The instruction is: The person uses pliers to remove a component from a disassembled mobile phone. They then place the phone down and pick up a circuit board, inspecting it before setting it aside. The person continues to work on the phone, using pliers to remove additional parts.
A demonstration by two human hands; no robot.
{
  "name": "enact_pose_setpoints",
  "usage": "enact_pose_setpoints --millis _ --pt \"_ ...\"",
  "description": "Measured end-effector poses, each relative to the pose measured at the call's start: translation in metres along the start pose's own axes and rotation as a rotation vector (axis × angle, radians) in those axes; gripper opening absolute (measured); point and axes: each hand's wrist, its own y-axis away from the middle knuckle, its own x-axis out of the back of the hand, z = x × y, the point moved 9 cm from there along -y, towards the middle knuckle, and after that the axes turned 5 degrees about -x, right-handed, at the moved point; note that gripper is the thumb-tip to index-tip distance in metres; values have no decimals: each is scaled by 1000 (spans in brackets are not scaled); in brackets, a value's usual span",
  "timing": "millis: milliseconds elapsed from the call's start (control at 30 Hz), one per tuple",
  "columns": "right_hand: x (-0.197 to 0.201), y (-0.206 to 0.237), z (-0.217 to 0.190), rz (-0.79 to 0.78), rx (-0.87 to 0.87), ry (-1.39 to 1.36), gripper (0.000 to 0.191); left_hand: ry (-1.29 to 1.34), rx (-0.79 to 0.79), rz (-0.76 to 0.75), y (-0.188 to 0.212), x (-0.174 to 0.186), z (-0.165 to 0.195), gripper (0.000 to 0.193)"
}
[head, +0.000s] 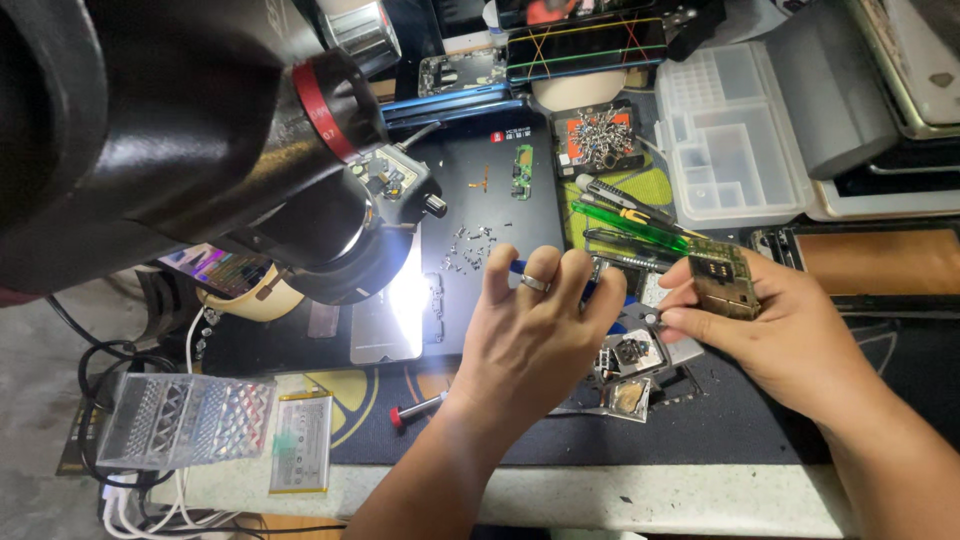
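Where the bench begins at the far left, a clear faceted plastic box (185, 420) sits at the table edge above white cables; what is inside cannot be told. Just beside it lies a flat battery pack (301, 443). Above, a black microscope head (200, 130) hangs over a dark work mat (490, 190) scattered with tiny screws (470, 250) and one small green board (521, 171).

Left hand (535, 335): ringed, fingers curled together, pinching a blue-handled tool (520, 268) whose tip is hidden; it rests over a heap of metal shields and camera parts (630, 360).

Right hand (775, 335): thumb and fingers clamped on the edges of a phone circuit board (722, 278), held clear of the mat. Judged light, thin, stiff and fragile; its populated face bruises easily, so bare edges are the place to hold, as here.

Behind the hands lie green-handled tweezers (630, 225). Further back, a small orange-rimmed tray (564, 130) holds a heap of silvery screws and clips.

To the right, a clear compartmented organiser box (735, 150) stands open; its cells appear empty, though small items would be hard to see.
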Motion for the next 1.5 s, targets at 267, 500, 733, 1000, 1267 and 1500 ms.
enact_pose_setpoints --millis 267,500,733,1000,1267,1500 --pt "-5 9 -11 37 122 68 26 -87 33 -6 3 -2 -4 27" --pt "-7 5 -3 11 -6 40 28 23 180 -47 5 7 -33 38" --pt "-20 4 -5 -89 49 6 27 52 203 -70 4 9 -39 37" --pt "-10 3 -10 -290 91 -506 41 294 184 -1 4 11 -44 62" --pt "20 -11 -16 -268 53 -665 56 559 198 135 4 22 -40 51" --pt "20 -21 0 -111 -35 -404 68 655 235 115 -1 11 -40 46"
